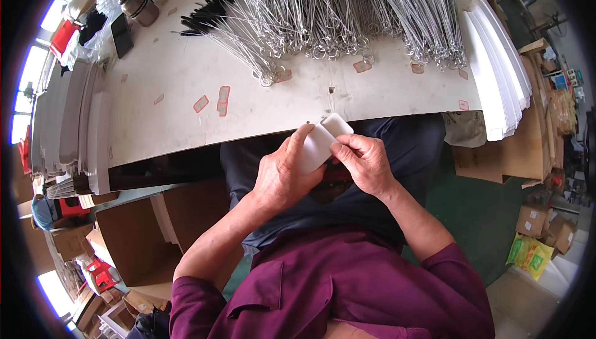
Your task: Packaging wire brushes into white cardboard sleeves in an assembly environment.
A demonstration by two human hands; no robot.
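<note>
Both of my hands hold a small stack of white rounded cards (pixel 323 139) just below the near edge of the white table (pixel 186 109), over my lap. My left hand (pixel 282 171) cups the cards from the left with the thumb on top. My right hand (pixel 363 162) pinches their right edge between thumb and fingers. Farther back on the table lie large bundles of thin metal wire skewers with looped ends (pixel 323 16).
Stacks of white sheets stand at the table's right edge (pixel 496 72) and left edge (pixel 81 128). A metal cup (pixel 139 7), a dark phone (pixel 121 35) and black sticks (pixel 208 13) lie at the back left. Cardboard boxes (pixel 143 233) stand on the floor.
</note>
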